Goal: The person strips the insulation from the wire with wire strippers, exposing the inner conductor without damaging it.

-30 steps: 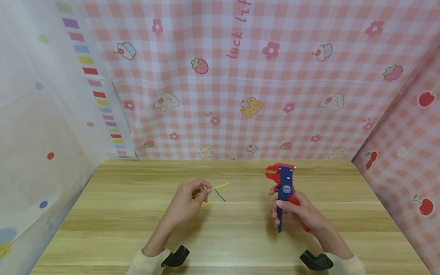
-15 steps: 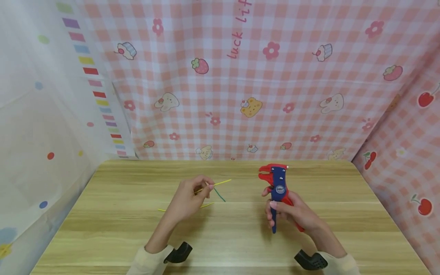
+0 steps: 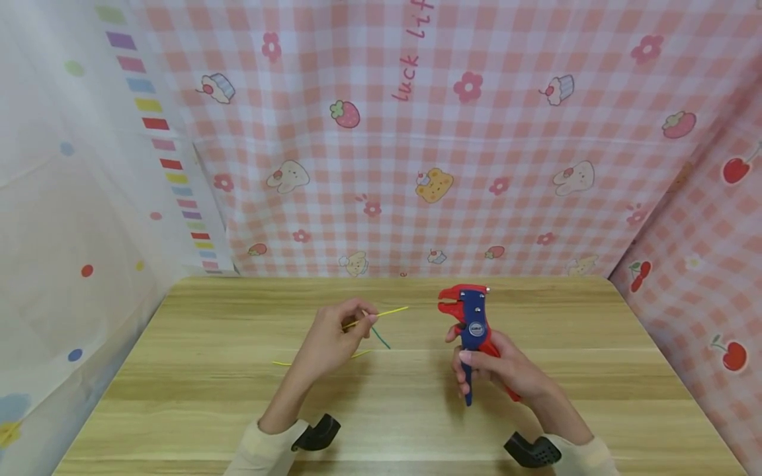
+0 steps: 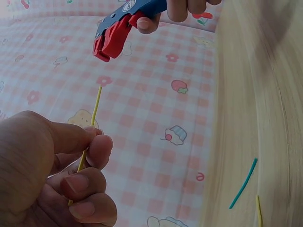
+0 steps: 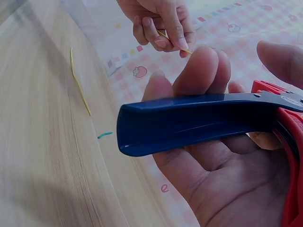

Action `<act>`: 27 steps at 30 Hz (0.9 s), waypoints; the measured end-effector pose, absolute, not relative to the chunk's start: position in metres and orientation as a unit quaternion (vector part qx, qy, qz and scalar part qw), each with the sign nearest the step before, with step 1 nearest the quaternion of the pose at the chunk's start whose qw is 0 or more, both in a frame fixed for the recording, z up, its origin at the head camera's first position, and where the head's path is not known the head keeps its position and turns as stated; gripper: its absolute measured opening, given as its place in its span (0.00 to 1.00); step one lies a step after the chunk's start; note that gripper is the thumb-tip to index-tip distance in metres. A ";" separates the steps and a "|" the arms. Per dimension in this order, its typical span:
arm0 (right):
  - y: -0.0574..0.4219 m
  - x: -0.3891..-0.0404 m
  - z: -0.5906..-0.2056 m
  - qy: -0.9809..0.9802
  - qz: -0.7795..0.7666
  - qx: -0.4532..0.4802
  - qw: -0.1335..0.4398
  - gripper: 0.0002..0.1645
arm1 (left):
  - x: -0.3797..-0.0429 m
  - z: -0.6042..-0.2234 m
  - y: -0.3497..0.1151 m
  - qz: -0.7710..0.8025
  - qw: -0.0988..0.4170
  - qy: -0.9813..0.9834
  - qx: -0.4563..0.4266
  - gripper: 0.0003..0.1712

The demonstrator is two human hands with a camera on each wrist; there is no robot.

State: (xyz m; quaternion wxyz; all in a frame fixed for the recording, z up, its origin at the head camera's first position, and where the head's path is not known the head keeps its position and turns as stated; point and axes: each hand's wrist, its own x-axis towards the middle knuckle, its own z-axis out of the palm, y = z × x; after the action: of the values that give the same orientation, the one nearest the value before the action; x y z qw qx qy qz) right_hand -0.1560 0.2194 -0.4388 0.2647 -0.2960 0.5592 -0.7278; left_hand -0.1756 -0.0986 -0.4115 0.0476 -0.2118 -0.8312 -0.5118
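Observation:
Between thumb and fingertips, my left hand [image 3: 333,337] pinches a thin yellow wire [image 4: 96,105] above the table. One end of that wire points up and right, toward the tool. My right hand [image 3: 514,367] grips a blue and red wire stripper [image 3: 474,320] by its handles, held upright. The stripper's red jaws face left and stand apart, a short distance from the wire's tip. In the right wrist view, fingers curl around the blue handle [image 5: 199,118]. A short green wire [image 3: 381,338] lies on the table beyond the left hand.
A second yellow wire [image 5: 79,85] lies on the wooden table [image 3: 405,410], partly hidden behind the left hand in the head view. Patterned cloth [image 3: 405,145] stands along the table's back edge, with more cloth at both sides.
My right hand has moved left with the wire stripper. The left hand has shifted slightly right and up with its yellow wire, so the gap between them is smaller.

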 end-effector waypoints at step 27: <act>0.203 -0.158 -0.438 0.547 -0.725 -0.310 0.282 0.16 | -0.178 -0.404 -0.086 -0.523 0.059 -0.819 -0.227 0.05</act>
State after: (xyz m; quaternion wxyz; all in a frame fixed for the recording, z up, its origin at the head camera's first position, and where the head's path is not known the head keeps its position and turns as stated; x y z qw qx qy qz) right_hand -0.1576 0.2035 -0.4375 0.2818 -0.3099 0.5472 -0.7246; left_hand -0.1776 -0.0858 -0.4037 0.0586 -0.2268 -0.8193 -0.5233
